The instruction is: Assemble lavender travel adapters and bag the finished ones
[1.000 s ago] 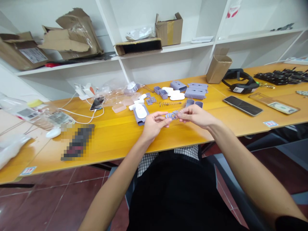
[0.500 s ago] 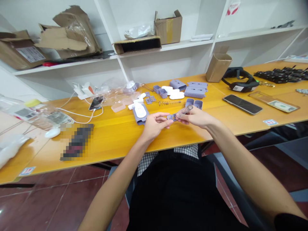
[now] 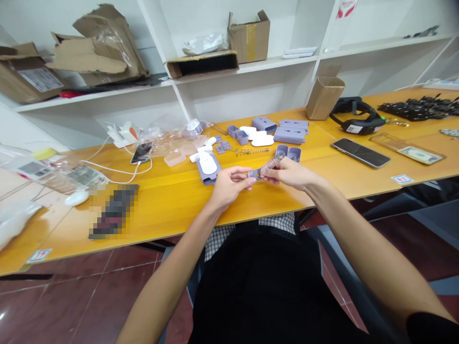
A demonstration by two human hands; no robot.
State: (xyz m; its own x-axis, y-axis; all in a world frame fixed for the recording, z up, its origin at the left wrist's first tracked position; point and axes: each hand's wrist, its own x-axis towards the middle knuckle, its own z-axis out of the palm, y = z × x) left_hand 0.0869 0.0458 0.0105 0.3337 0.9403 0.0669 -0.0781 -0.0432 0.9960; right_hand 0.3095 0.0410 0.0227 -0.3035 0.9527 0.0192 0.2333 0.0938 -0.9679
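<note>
Over the orange table [image 3: 172,200], my left hand [image 3: 227,186] and my right hand [image 3: 290,173] meet on one small lilac plastic part [image 3: 267,167], a ribbed strip that slants up to the right. Both hands pinch it, the left at its lower end, the right along its upper half. Just behind the hands lie a lilac and white housing [image 3: 207,167], two small lilac cups [image 3: 289,152], metal springs [image 3: 249,151], and further lilac and white pieces [image 3: 276,131].
A dark phone [image 3: 360,153], a black headset [image 3: 356,117] and a small cardboard box [image 3: 324,98] sit to the right. At the left are a charging phone with white cable [image 3: 141,153], clear plastic bags [image 3: 172,138] and a pixelated dark object [image 3: 113,210]. White shelves with cardboard boxes stand behind.
The lilac part was bunched between my fingertips a second ago; now it is stretched out as a straight strip slanting up to the right. Both hands stay at the same spot.
</note>
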